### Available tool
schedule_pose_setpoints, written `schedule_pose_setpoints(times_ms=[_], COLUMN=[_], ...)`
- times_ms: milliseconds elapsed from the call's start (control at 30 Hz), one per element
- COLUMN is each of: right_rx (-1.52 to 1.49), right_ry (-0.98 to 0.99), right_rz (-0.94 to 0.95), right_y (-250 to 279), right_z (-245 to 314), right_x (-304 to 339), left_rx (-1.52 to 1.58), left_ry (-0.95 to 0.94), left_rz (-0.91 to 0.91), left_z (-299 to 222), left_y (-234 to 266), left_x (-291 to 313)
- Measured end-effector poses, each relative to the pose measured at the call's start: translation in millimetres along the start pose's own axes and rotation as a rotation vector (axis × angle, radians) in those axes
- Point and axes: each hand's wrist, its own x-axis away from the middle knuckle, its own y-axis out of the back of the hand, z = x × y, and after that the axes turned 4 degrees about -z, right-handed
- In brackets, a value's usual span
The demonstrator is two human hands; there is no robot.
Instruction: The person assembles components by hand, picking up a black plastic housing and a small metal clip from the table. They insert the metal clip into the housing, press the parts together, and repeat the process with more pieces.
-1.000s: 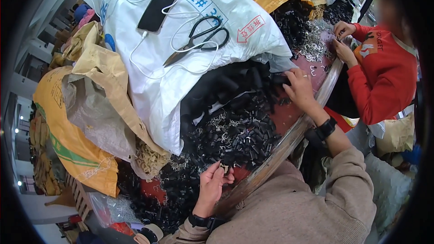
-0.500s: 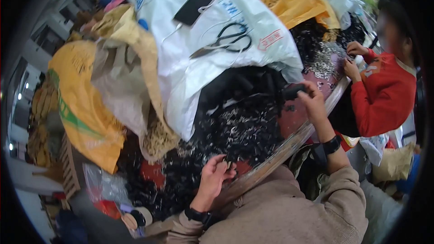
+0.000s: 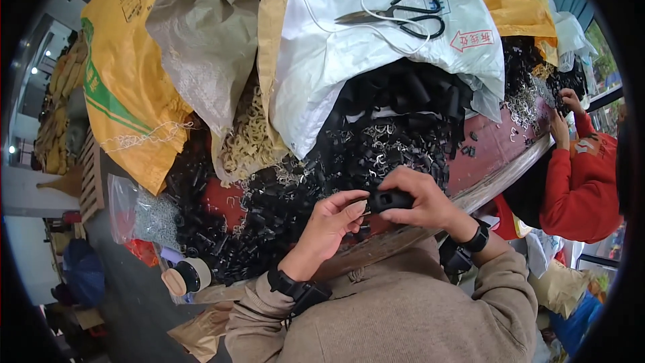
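My right hand (image 3: pixel 430 200) is closed around a black plastic part (image 3: pixel 391 201), short and hollow, with an opening in its side. Close against it, my left hand (image 3: pixel 330 225) pinches a small thin piece (image 3: pixel 366 210), too small to name. The two hands meet above the near edge of the table. Beneath and beyond them spreads a heap of small black plastic parts (image 3: pixel 269 255) mixed with U-shaped metal clips (image 3: pixel 379 161). Larger black tubular parts (image 3: pixel 410 87) spill from the mouth of a white woven sack (image 3: pixel 316 81).
Scissors (image 3: pixel 396 15) and a white cable lie on the white sack. Beige pieces (image 3: pixel 252 141) spill from a sack at left, beside a yellow sack (image 3: pixel 124 87). A lidded jar (image 3: pixel 191 275) stands near the left corner. At right, a person in red (image 3: pixel 581 181) works at the same table.
My right hand has brought the black part from the right to the middle, and my left hand has moved up to meet it. The view has shifted, so the sacks appear higher.
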Motion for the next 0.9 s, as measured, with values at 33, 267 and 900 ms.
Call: schedule_pose_setpoints(times_ms=[33,267,900], right_rx=[-0.004,0.119,-0.010], right_ry=[-0.010,0.017,-0.048], right_rz=[0.003,0.021,-0.053], right_y=[-1.4,-4.1,-21.9], right_z=[0.8,9.0,2.4], right_x=[-1.4,3.0,26.1], left_rx=[-0.020,-0.130,-0.600], left_ry=[-0.003,-0.032,-0.261], left_rz=[0.009,-0.032,-0.001], left_z=[0.0,3.8,9.3], left_y=[0.9,0.6,-21.2], left_x=[-0.6,0.8,9.9])
